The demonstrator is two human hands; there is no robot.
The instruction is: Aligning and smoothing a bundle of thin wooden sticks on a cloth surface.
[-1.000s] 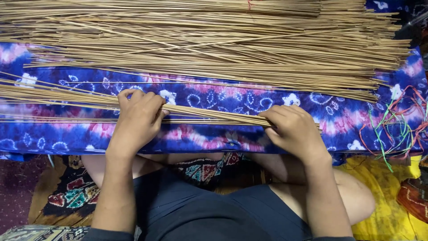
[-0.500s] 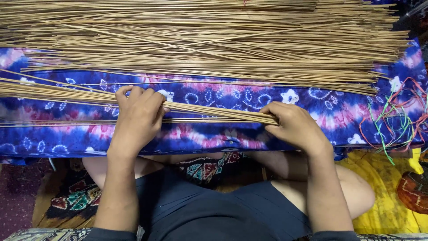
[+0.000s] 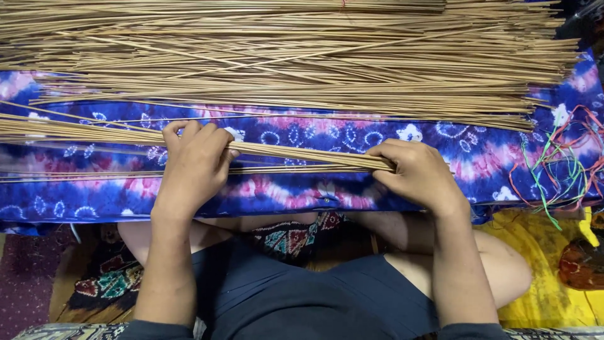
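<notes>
The left hand [image 3: 195,165] and right hand [image 3: 418,173] both grip a thin bundle [image 3: 302,153] of sticks lying across the blue cloth [image 3: 327,192]. Since a second ago, the bundle ends sit squarer under the right palm. The main stick pile [image 3: 302,56] lies beyond.

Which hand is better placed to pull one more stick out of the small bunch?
Probably the right hand. It sits at the ends of the small bunch of sticks, where single tips can be picked. The left hand lies flat over the bunch's middle on the blue patterned cloth, pressing it down.
</notes>
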